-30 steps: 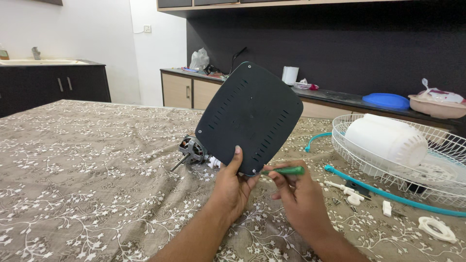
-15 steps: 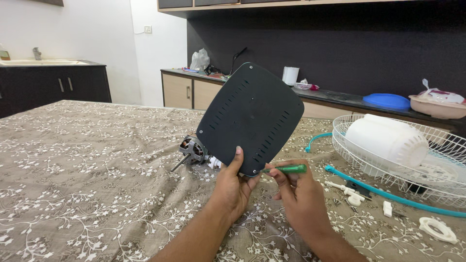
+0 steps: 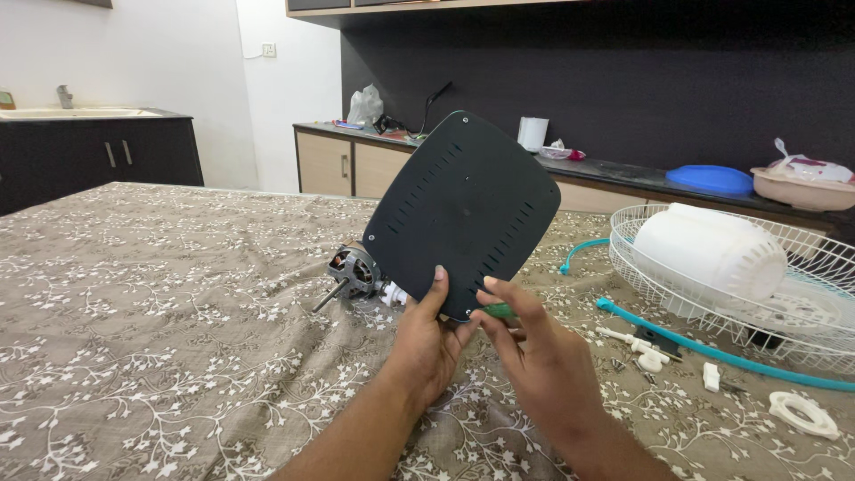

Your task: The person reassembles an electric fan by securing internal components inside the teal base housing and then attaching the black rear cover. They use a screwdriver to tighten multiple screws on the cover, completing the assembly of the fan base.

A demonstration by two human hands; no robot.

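The left hand (image 3: 426,343) grips the lower edge of a dark slotted base plate (image 3: 463,214), thumb pressed on its face, holding it up tilted above the table. Just right of it, the right hand (image 3: 534,356) curls its fingers around a green-handled screwdriver (image 3: 500,311), only a bit of the handle showing, its end at the plate's bottom corner. Small screws show in the plate's other corners, so by my judgement the fastening there is under way, not finished.

Behind the plate a bare fan motor (image 3: 354,272) lies on the floral tablecloth (image 3: 160,312). Right of the plate lie small white parts (image 3: 646,354), a white ring (image 3: 803,415), a teal rim strip (image 3: 712,353) and a white wire fan guard (image 3: 828,294) holding a white motor housing (image 3: 710,254). Beyond the plate, a counter (image 3: 614,174) carries a blue lid (image 3: 709,179) against a dark wall.
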